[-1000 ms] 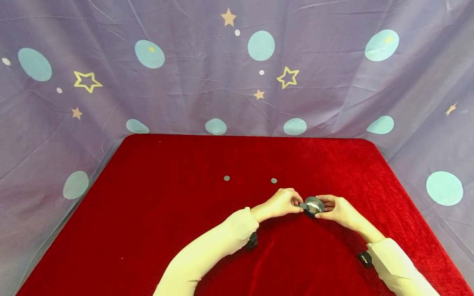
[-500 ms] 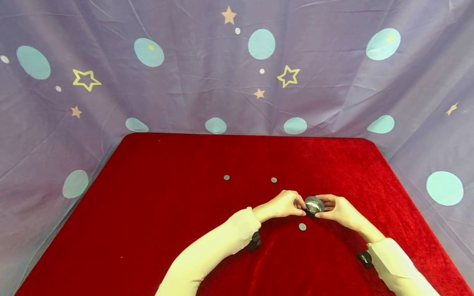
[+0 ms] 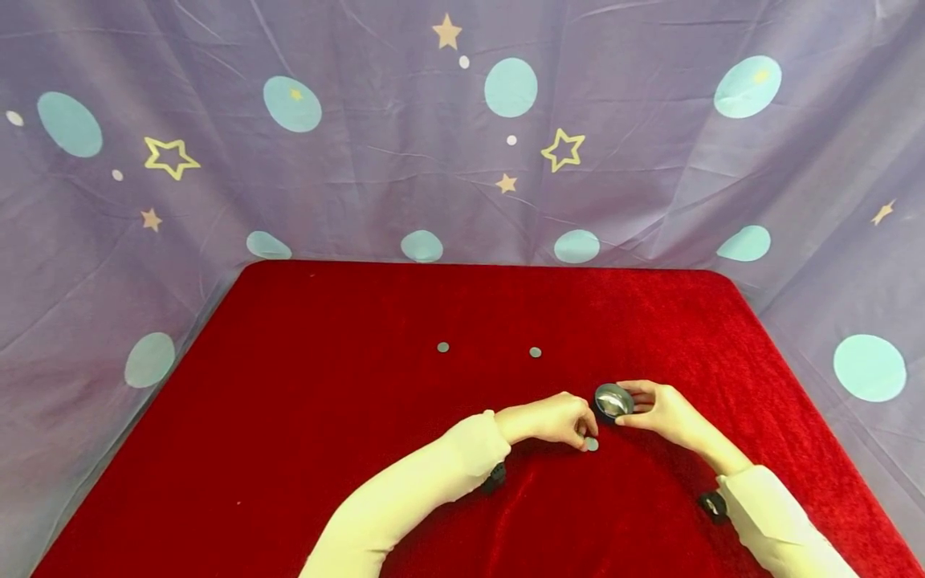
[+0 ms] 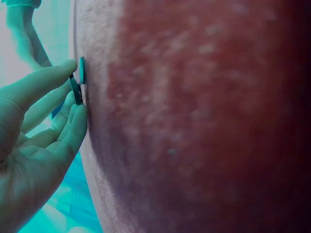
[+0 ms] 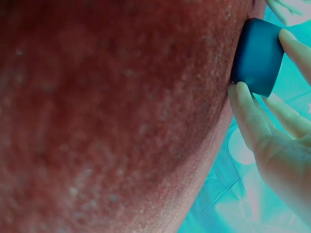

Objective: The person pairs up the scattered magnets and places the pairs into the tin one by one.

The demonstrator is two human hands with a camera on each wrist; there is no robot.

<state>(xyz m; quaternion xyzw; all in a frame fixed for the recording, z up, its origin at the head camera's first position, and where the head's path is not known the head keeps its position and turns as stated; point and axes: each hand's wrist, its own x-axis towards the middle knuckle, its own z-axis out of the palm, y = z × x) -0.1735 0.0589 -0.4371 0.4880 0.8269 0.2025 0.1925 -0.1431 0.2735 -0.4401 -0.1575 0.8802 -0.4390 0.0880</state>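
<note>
My left hand [image 3: 560, 419] pinches a thin dark coin-like disc [image 4: 75, 90] between thumb and fingers, in the left wrist view. Right at those fingertips is another small grey disc [image 3: 592, 444]. In the head view, the fingers hide the pinched disc. My right hand [image 3: 661, 411] holds a small round cup [image 3: 613, 401] from the right, thumb and fingers spread about its sides. The cup is shiny inside and dark outside; the right wrist view shows its smooth, dark blue-looking wall against the red cloth. It stands just beyond and slightly right of the left fingertips.
Two more grey discs lie farther back on the red cloth, a left one [image 3: 443, 348] and a right one [image 3: 535, 352]. A purple curtain [image 3: 376, 177] with stars and dots encloses the table's back and sides.
The left hand has drawn back from the cup's left side toward the near disc. That disc appeared on the cloth between the first and second frames. Right hand and cup have stayed put.
</note>
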